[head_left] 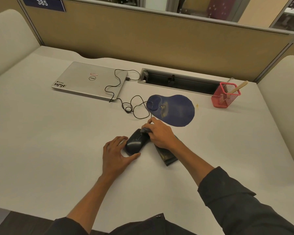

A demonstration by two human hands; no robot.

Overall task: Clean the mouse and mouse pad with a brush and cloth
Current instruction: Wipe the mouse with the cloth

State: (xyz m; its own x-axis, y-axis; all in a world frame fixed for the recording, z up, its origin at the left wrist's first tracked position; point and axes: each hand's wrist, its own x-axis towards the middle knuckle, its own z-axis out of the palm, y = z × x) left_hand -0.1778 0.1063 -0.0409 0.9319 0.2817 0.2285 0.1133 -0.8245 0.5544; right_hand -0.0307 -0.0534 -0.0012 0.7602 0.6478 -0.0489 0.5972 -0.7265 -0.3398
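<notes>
Surroundings first: closed silver laptop (90,80) lying far left on the pale desk (41,133), thin black cable (119,92) plugged at its right edge and looping in loose coils across the desk toward the centre. Recessed grey cable tray (180,81) set into the desk just beyond, against the tan partition (159,39). Red wire-mesh pen holder (226,94) at far right, wooden-handled brush (239,86) leaning out of it. Blue teardrop-shaped mouse pad (175,110) between laptop and holder, smudged with pale dirt near its raised wrist rest, one loop of cable lying over its left end. Small yellowish speck (197,105) on the desk just right of the pad.

Nearer, at centre: black computer mouse (135,143) resting on the desk, off the pad and well short of it. Left hand (116,154) open beside it, fingers spread in a loose cradle round the mouse's left and near sides, thumb along the near edge, touching or nearly so. Right hand (159,133) closed over the far end of the mouse, fingers pinching something small and dark there; whether cloth or cable, cannot tell. Dark folded cloth (166,156) flat on the desk under the right wrist, just right of the mouse, partly hidden by the forearm. Dark sleeves (244,200) pushed back on both arms.
</notes>
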